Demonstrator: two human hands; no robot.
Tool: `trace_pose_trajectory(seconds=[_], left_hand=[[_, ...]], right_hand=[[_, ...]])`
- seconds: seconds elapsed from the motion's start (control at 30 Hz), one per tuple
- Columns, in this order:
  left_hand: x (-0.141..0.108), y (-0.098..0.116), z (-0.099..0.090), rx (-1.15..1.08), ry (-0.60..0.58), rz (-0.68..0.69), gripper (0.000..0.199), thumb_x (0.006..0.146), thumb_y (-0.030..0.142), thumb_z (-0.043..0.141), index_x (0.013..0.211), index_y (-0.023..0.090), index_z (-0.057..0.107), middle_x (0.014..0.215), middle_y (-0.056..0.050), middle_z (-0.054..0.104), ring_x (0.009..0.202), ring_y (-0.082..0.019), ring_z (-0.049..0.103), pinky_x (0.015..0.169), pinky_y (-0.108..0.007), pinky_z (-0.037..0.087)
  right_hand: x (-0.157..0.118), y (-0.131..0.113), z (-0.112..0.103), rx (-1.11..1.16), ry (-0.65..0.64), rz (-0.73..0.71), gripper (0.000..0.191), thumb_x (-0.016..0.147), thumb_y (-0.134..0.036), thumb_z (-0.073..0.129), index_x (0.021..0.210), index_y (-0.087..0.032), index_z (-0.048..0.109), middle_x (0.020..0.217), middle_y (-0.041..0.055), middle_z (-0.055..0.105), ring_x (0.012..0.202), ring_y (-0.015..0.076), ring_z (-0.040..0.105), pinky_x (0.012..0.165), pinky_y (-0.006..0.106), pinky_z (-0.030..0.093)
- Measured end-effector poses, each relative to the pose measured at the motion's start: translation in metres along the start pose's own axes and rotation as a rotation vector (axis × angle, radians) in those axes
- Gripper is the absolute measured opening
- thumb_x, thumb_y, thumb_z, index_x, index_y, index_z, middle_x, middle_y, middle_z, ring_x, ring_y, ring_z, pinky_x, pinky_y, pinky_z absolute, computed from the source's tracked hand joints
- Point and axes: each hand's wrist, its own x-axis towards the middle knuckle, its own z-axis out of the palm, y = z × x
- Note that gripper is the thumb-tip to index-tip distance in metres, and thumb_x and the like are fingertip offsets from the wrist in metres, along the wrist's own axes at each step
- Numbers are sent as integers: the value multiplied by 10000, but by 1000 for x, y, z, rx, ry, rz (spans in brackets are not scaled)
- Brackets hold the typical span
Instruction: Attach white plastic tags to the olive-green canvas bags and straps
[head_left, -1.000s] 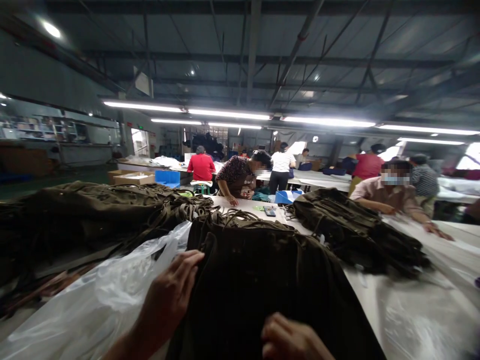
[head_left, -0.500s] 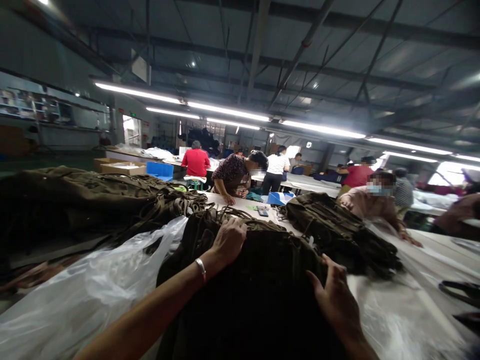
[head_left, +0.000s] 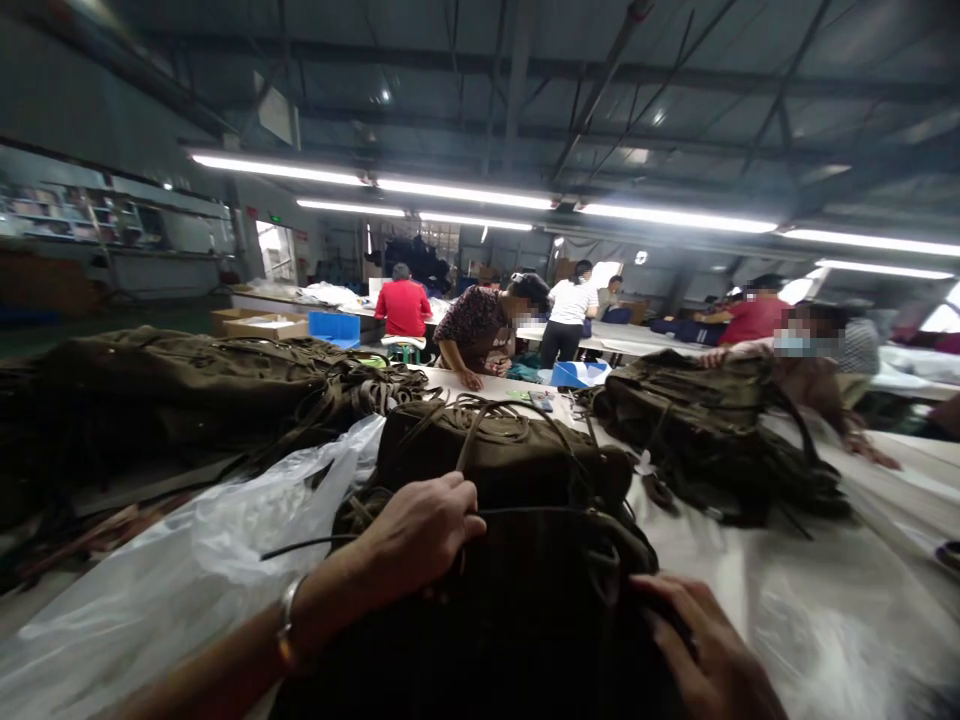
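Note:
A dark olive backpack (head_left: 517,460) lies in front of me, its lower part in deep shadow. Straps and cords are bunched over its far end. My left hand (head_left: 424,525), with a bracelet at the wrist, is closed in a pinch at the bag's middle, near a thin strap; the exact bit of fabric is hidden. At the right side of the bag, my right hand (head_left: 701,635) has its thumb and fingers closed on the edge. A crumpled clear plastic bag (head_left: 225,560) lies beside my left forearm.
More olive backpacks (head_left: 187,385) are piled at left. Another olive backpack (head_left: 690,430) lies at right under a masked co-worker's hand. A second co-worker (head_left: 480,330) leans over the table's far side, near a blue bin (head_left: 577,374). Clear plastic (head_left: 832,640) covers the table at right.
My left hand has moved toward me and left from the bag's top edge. My right hand has come lower. More of the bag's far end shows. The co-worker's backpack at right has shifted.

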Motion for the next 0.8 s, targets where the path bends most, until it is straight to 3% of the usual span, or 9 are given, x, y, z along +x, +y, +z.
trace_pose_trajectory(seconds=[0.1, 0.2, 0.3, 0.37, 0.47, 0.6, 0.7, 0.8], left_hand=[[-11, -6, 48, 209, -103, 101, 118, 942, 94, 542, 987, 160, 629, 1030, -73, 656, 909, -226, 611, 831, -351, 490], [-22, -9, 70, 273, -53, 93, 213, 936, 42, 500, 1063, 163, 621, 1086, -84, 649, 966, -248, 597, 879, -396, 498], [-26, -12, 68, 220, 18, 13, 203, 962, 74, 469, 1060, 177, 614, 1062, -73, 637, 948, -241, 591, 869, -391, 498], [-23, -15, 64, 191, 40, -33, 172, 982, 120, 464, 1046, 178, 613, 1047, -74, 633, 940, -240, 592, 863, -389, 497], [-16, -21, 59, 172, 28, -81, 148, 993, 241, 520, 1066, 161, 621, 1066, -98, 642, 994, -263, 602, 883, -396, 494], [-9, -36, 53, 137, -36, -105, 186, 971, 250, 557, 1074, 128, 653, 1076, -129, 667, 989, -283, 639, 854, -382, 495], [-1, -49, 48, 69, -67, -89, 217, 989, 295, 526, 1019, 160, 693, 1026, -91, 694, 896, -231, 675, 776, -312, 493], [9, -59, 46, 15, -107, -73, 357, 1016, 422, 456, 958, 193, 724, 939, -63, 723, 863, -216, 691, 709, -282, 477]], right_hand=[[0, -5, 18, -84, -76, -41, 317, 983, -298, 408, 1227, -251, 605, 1273, 62, 644, 1084, 218, 685, 853, 326, 597], [15, -26, 1, -229, -15, -88, 294, 988, -311, 436, 1215, -245, 610, 1254, 80, 656, 1094, 263, 662, 860, 392, 572], [42, -65, -14, -288, 111, -186, 277, 989, -286, 447, 1190, -229, 629, 1210, 107, 671, 1113, 311, 623, 922, 473, 513], [60, -95, -8, -224, 44, -303, 262, 992, -222, 450, 1167, -228, 644, 1167, 97, 682, 1072, 276, 630, 926, 441, 509], [78, -124, 21, -158, -96, -420, 287, 962, -127, 492, 1193, -199, 646, 1183, 95, 675, 1080, 249, 622, 939, 404, 514], [85, -129, 54, -238, -153, -448, 386, 936, -105, 536, 1316, -157, 586, 1298, 125, 623, 1169, 273, 575, 999, 426, 480], [86, -127, 61, -358, -219, -452, 390, 942, -142, 557, 1332, -157, 568, 1318, 130, 601, 1170, 276, 555, 995, 419, 444], [93, -130, 63, -441, -280, -414, 391, 908, -208, 628, 1289, -140, 578, 1184, 132, 638, 1059, 286, 569, 891, 410, 433]])
